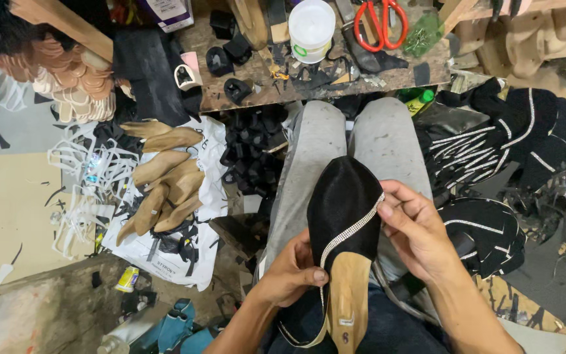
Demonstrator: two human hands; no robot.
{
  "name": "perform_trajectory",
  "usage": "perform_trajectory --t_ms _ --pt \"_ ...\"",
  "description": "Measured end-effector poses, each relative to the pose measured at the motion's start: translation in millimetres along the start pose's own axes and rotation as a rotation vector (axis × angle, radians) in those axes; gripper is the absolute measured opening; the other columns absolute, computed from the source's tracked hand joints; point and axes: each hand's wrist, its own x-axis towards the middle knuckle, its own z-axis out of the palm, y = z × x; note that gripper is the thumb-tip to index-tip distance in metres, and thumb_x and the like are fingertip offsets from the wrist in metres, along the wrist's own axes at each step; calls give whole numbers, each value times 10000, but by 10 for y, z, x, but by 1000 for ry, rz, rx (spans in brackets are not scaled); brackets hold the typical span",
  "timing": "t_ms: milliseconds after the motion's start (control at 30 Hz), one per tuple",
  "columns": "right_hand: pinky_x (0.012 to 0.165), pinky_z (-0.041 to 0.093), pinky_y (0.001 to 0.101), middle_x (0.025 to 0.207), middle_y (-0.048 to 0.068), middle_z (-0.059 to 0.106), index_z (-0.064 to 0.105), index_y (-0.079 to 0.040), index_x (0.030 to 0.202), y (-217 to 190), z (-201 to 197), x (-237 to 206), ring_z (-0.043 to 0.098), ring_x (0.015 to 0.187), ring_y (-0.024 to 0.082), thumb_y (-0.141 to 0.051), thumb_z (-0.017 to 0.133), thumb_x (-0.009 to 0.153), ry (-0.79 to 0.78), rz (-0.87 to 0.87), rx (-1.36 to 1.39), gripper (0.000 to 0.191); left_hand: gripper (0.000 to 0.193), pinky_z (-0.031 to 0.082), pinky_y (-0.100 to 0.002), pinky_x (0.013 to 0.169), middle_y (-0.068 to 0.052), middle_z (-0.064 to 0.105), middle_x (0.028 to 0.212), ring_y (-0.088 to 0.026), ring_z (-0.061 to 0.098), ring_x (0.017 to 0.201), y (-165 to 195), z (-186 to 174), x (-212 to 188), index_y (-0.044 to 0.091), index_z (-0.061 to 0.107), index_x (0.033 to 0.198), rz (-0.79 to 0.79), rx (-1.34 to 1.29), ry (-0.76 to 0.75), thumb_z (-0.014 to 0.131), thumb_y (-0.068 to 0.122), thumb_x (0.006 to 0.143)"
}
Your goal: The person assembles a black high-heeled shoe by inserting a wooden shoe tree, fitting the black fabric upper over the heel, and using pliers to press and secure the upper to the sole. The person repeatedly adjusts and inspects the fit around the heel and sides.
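**A:** You are holding the black shoe upper [342, 206] over your lap, stretched on a wooden shoe form [347, 298] whose bare tan heel end is pointing back at you. Your left hand [289, 272] is closing on the upper's left edge, thumb pressing just beside the sparkly trim strip [352, 229]. Your right hand [414, 229] is pinching the same strip where it is meeting the upper's right edge.

**B:** How is it going to handle?

**A:** I'm judging the cloth as soft and light, giving way under your thumbs, while the form inside is staying stiff and carrying most of the weight. The trim is looking thin and a bit fragile, so you are better off gripping through the cloth onto the wood and only pinching the strip lightly.

**B:** Slippery?

**A:** The cloth is looking matte, likely grippy; the bare wood may be slicker.

**B:** What is lying around the upper?

**A:** Beyond its toe, your grey trousers [322, 141] are running up to a wooden bench [244, 98], where a white tub [311, 27] and red scissors [381, 23] are sitting. Left of the upper, more wooden forms [165, 180] are lying on a white bag [214, 157]. Right of it, black uppers with white stripes [486, 226] are piling up, well apart from your hands.
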Motion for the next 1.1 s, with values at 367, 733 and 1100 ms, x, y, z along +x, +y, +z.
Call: perform_trajectory --t_ms 367,733,1100 --pt "755 506 271 937 50 721 665 -8 1028 288 -433 67 661 841 119 -88 703 1025 -49 -44 98 88 853 525 -329 1065 -74 671 1316 -164 656 1186 -115 -62 16 -20 470 1499 22 -22 -68 897 115 772" --pt "787 524 282 909 33 709 661 -34 983 314 -560 165 668 846 121 -120 713 1005 -115 74 137 103 838 521 -329 1055 -78 667 1320 -165 659 1178 -160 -59 12 -21 496 1474 -6 -4 -13 894 134 753" --pt "977 513 371 1218 133 689 590 -75 1367 216 -200 140 661 1107 213 -141 658 971 51 17 146 407 789 517 -358 1051 -78 660 1326 -193 642 1205 -175 -73 118 0 487 1447 117 -63 71 881 181 789"
